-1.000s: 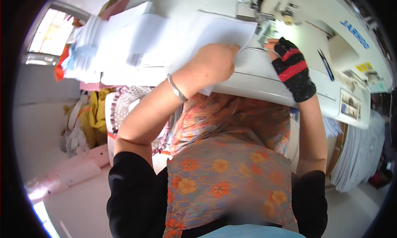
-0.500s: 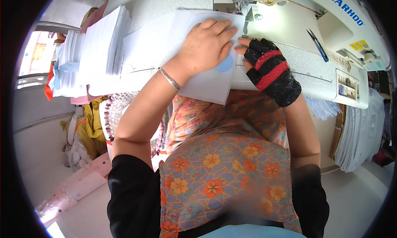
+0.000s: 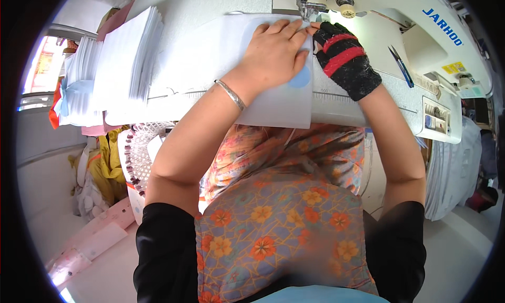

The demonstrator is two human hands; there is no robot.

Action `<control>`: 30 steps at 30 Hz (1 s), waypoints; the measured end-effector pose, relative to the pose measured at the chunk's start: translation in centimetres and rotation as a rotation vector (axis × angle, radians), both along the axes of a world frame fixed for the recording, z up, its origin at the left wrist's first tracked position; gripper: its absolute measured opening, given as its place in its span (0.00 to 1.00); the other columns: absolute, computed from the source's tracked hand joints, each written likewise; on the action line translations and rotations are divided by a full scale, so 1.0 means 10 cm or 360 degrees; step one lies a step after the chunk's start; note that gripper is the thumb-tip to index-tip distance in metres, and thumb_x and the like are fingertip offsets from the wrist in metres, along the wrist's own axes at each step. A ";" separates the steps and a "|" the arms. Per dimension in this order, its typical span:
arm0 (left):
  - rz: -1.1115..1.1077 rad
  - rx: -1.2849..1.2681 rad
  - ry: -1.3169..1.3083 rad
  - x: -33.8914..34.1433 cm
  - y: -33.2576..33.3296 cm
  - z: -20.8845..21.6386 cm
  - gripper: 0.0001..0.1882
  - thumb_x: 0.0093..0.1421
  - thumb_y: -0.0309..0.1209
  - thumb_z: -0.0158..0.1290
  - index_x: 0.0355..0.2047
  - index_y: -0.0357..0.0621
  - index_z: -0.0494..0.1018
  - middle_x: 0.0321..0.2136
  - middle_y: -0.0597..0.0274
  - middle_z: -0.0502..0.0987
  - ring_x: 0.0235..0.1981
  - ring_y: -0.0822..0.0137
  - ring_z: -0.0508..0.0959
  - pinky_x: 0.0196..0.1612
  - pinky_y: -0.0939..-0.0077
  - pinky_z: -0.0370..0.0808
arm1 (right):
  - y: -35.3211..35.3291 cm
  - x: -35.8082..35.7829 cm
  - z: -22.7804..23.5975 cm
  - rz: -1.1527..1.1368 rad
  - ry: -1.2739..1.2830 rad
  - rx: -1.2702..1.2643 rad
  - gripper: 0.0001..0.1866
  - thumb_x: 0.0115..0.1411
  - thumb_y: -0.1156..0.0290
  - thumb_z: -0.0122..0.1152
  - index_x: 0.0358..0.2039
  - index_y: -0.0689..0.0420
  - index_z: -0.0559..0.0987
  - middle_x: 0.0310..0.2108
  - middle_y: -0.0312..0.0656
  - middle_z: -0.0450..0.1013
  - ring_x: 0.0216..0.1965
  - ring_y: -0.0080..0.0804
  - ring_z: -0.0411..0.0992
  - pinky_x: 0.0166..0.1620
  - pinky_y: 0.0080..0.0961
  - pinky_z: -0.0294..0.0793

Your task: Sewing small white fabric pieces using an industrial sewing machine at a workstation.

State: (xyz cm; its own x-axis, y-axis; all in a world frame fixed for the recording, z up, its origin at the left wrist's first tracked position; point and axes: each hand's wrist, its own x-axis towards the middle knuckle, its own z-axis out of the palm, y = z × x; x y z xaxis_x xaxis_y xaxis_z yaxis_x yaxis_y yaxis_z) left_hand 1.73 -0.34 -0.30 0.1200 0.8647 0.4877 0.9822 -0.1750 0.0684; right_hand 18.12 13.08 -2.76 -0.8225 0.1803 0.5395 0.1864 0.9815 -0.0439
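A thin white sheet (image 3: 279, 111) with a pale blue round spot lies on the sewing machine bed, its front edge hanging over my lap. My left hand (image 3: 276, 53), bare with a silver bangle at the wrist, rests flat on it with fingers spread. In a black fingerless glove with red stripes, my right hand (image 3: 344, 58) is at the sheet's right edge, fingers curled in and tips at that edge; part of them is hidden. Just beyond both sets of fingertips is the presser foot (image 3: 309, 9) of the sewing machine (image 3: 415, 24), over the sheet's far right corner.
Stacked white folded sheets (image 3: 129, 58) stand on the left, beside a bundle tied in pale blue (image 3: 81, 90). Thread snips (image 3: 402, 66) lie to the right, near a small parts tray (image 3: 436, 118). More white sheets (image 3: 455, 171) hang in a pile at the lower right.
The sheet has straightened, and its right edge has shifted right. My right hand has moved up towards the presser foot, its fingers drawn in; my left hand has slid slightly up and right.
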 end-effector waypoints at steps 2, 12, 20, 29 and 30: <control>0.0037 0.0016 0.0010 -0.01 0.01 -0.02 0.21 0.61 0.39 0.52 0.52 0.45 0.73 0.57 0.55 0.72 0.58 0.56 0.70 0.57 0.55 0.68 | -0.04 -0.05 0.02 -0.0092 0.0007 -0.0081 0.19 0.54 0.70 0.57 0.47 0.57 0.78 0.50 0.47 0.75 0.50 0.47 0.73 0.56 0.42 0.71; 0.0024 0.0102 0.0008 -0.13 -0.06 0.05 0.18 0.60 0.36 0.51 0.47 0.41 0.75 0.55 0.55 0.74 0.57 0.55 0.72 0.57 0.56 0.69 | -0.50 0.19 0.24 0.0014 -0.0018 -0.0248 0.19 0.53 0.78 0.56 0.47 0.59 0.78 0.50 0.49 0.75 0.49 0.51 0.72 0.55 0.43 0.71; 0.1009 -0.0218 -0.0256 -1.51 -0.81 0.34 0.23 0.59 0.45 0.55 0.49 0.43 0.77 0.46 0.45 0.79 0.46 0.48 0.79 0.51 0.58 0.75 | -0.46 0.10 0.19 0.0002 0.0007 -0.0253 0.16 0.53 0.76 0.56 0.44 0.56 0.79 0.47 0.46 0.75 0.48 0.47 0.73 0.54 0.42 0.72; 0.0922 -0.0424 -0.0512 -1.64 -0.64 0.63 0.19 0.59 0.38 0.53 0.47 0.44 0.76 0.39 0.43 0.80 0.43 0.46 0.80 0.48 0.56 0.75 | -0.47 0.16 0.19 0.0020 0.0078 -0.0263 0.16 0.56 0.80 0.55 0.46 0.58 0.79 0.48 0.49 0.75 0.50 0.49 0.73 0.55 0.40 0.72; 0.0990 -0.0232 -0.0435 -1.77 -0.67 0.73 0.18 0.59 0.38 0.52 0.47 0.43 0.76 0.38 0.43 0.81 0.42 0.45 0.80 0.47 0.55 0.75 | -0.46 0.16 0.17 0.0009 0.0056 -0.0256 0.16 0.57 0.80 0.54 0.46 0.58 0.79 0.48 0.49 0.75 0.50 0.49 0.73 0.55 0.40 0.72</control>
